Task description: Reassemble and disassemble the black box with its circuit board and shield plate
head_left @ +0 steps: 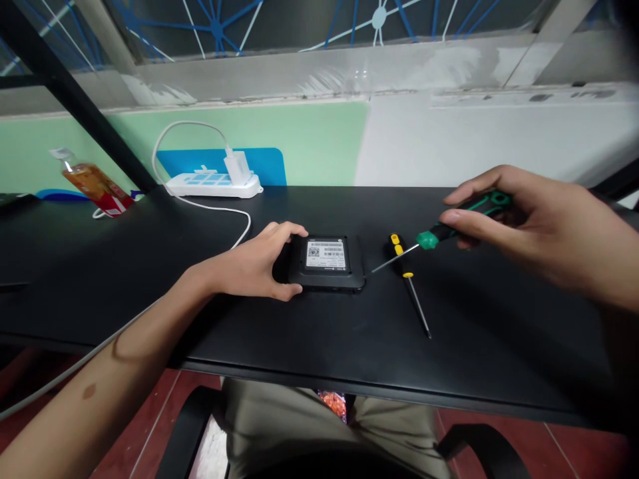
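A flat black rectangular device with a white printed label and a QR code lies on the black desk. My left hand grips its left side, thumb at the near edge and fingertips at the far edge. In my right hand is a green and black screwdriver, held by the handle and slanting down to the left. Its tip is at the device's right edge; whether it touches I cannot tell. Just right of the device, a yellow and black screwdriver lies under the line of the held shaft.
A white power strip with a plugged-in charger stands against the wall. Its white cable runs across the desk and beneath my left forearm. A drink bottle leans at the back left. The desk's front edge is above my lap.
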Tool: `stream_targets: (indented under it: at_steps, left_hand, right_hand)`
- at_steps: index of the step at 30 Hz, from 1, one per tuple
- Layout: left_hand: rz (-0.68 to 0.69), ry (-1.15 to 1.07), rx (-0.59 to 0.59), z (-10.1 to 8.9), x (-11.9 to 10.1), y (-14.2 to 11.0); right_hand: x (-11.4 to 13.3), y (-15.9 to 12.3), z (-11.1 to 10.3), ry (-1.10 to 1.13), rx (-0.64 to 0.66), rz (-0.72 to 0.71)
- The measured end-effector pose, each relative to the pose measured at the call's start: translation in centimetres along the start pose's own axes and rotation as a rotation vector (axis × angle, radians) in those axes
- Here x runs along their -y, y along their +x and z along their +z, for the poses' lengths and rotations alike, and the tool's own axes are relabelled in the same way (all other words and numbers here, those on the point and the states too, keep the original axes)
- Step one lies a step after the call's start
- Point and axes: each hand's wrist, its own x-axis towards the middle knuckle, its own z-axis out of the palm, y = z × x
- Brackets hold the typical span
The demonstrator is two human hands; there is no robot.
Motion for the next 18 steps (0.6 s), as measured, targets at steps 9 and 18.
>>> stream_targets:
  at_steps: [9,18]
  left_hand:
    - [0.008,-0.003,-0.014,0.06,0.14,-0.06]
    - [-0.079,-0.058,-0.005,0.00,0.36,-0.17]
  right_hand:
    - [0.21,-0.07,0.03,-0.084,-0.026,0.045]
    - [0.70,-0.50,0.17,-0.238,-0.106,0.070]
